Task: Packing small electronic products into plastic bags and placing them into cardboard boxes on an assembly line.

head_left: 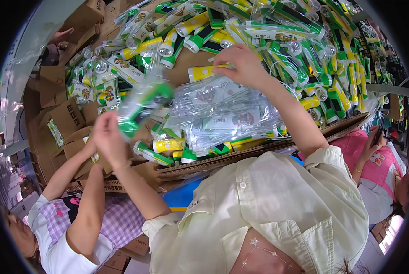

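My left hand [109,139] is raised on the left, its fingers closed on a green flashlight in a clear plastic bag [145,109]; both are smeared by motion. My right hand [238,66] reaches over the middle of the pile, thumb and fingers bent around the end of a yellow flashlight [199,73]. Right below that hand lies a stack of clear printed plastic bags [227,107]. Several loose green and yellow flashlights, such as a yellow one [169,145], lie along the near edge by the stack.
Green and yellow flashlights [300,68] heap up at the back and right. Bagged ones [124,68] lie at the left. A cardboard edge [259,153] runs along the front. Open cartons [63,121] stand at left, beside a co-worker's arms [88,205]. Another person [368,160] sits at right.
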The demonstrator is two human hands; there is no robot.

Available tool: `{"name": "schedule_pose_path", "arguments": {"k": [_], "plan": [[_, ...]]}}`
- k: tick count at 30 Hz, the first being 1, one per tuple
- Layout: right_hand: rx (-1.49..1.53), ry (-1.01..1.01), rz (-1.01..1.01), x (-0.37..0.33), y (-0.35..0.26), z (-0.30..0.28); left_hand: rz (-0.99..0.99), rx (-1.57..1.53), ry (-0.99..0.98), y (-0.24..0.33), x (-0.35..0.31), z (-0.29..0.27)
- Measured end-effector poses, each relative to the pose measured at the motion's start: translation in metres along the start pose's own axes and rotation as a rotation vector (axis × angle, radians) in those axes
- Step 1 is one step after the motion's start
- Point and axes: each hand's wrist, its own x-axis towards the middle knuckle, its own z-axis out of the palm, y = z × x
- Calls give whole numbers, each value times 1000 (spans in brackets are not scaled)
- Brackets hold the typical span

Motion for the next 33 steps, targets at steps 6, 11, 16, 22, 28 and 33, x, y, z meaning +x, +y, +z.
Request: {"name": "schedule_pose_path", "arguments": {"k": [6,11,16,22,28,33], "plan": [[-20,-133,-28,-24,5,24,41,725,411,-61,78,-37],[-251,-267,73,-46,21,72,3,1087,398,-119,113,-19],[-283,-213,171,-20,11,80,-94,1037,-3,-118,113,16],[-349,-474,451,-18,30,84,154,416,-52,-22,53,118],[-170,-373,446,-18,18,77,468,345,-509,-22,1,197],[-259,-170,137,-30,15,70,481,371,-508,-41,-3,215]]}}
